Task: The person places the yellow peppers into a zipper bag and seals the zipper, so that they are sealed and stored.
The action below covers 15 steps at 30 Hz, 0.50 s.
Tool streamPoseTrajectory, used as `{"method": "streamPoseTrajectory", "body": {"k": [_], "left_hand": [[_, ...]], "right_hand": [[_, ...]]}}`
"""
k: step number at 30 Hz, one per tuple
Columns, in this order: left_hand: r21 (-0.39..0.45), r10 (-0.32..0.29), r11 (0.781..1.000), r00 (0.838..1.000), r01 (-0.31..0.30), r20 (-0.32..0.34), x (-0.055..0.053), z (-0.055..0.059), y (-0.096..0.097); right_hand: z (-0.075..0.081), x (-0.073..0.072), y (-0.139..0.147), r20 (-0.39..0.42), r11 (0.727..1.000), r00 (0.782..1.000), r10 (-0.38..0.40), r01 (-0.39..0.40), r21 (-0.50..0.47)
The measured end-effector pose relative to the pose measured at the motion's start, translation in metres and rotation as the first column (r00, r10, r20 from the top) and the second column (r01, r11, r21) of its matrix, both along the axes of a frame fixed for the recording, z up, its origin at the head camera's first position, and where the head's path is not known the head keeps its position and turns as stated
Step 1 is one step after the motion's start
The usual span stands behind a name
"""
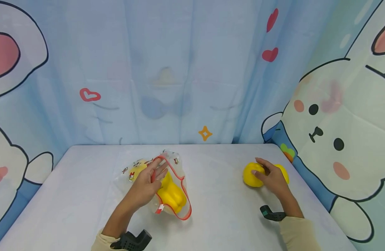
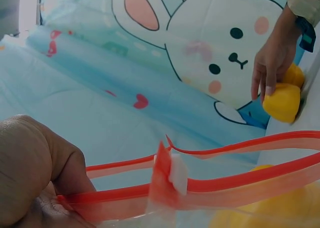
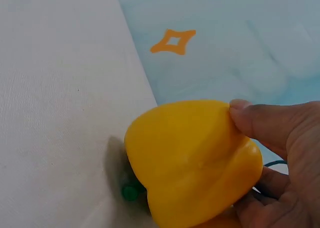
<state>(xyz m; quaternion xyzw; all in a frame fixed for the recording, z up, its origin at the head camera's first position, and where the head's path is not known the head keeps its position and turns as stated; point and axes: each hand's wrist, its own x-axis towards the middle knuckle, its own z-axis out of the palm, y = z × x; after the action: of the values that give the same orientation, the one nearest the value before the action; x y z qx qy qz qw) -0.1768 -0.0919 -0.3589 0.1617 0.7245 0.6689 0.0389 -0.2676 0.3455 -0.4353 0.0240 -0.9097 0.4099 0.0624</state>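
At the left of the table in the head view, my left hand holds the rim of a clear printed zip bag with a red edge, its mouth spread apart. A yellow bell pepper lies inside near the opening, and more yellow shows through the plastic behind the hand. On the right side, my right hand grips another yellow bell pepper. The right wrist view shows the thumb on this pepper, whose green stem points toward the table. A further yellow pepper is partly hidden behind the right hand.
A white-covered table lies under everything. Behind it hangs a blue curtain printed with hearts and cartoon rabbits, close along the table's back and right edges. Dark wrist devices are worn on both forearms.
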Motion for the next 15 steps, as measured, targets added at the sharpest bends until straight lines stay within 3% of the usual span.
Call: {"method": "streamPoseTrajectory", "body": {"k": [6, 8, 15], "left_hand": [[-0.021, 0.005, 1.0, 1.0, -0.005, -0.003, 0.001, 0.001, 0.001], [-0.018, 0.002, 1.0, 1.0, -0.003, -0.005, 0.001, 0.001, 0.001], [0.0, -0.002, 1.0, 1.0, 0.002, 0.007, 0.001, 0.001, 0.002]], "right_hand": [[-0.006, -0.002, -0.005, -0.035, 1.0, 0.999, -0.022, 0.022, 0.007], [0.0, 0.0, -0.01, 0.015, 1.0, 1.0, -0.025, 0.025, 0.001], [-0.001, 0.001, -0.01, 0.106, 0.999, 0.994, 0.021, -0.026, 0.046]]}}
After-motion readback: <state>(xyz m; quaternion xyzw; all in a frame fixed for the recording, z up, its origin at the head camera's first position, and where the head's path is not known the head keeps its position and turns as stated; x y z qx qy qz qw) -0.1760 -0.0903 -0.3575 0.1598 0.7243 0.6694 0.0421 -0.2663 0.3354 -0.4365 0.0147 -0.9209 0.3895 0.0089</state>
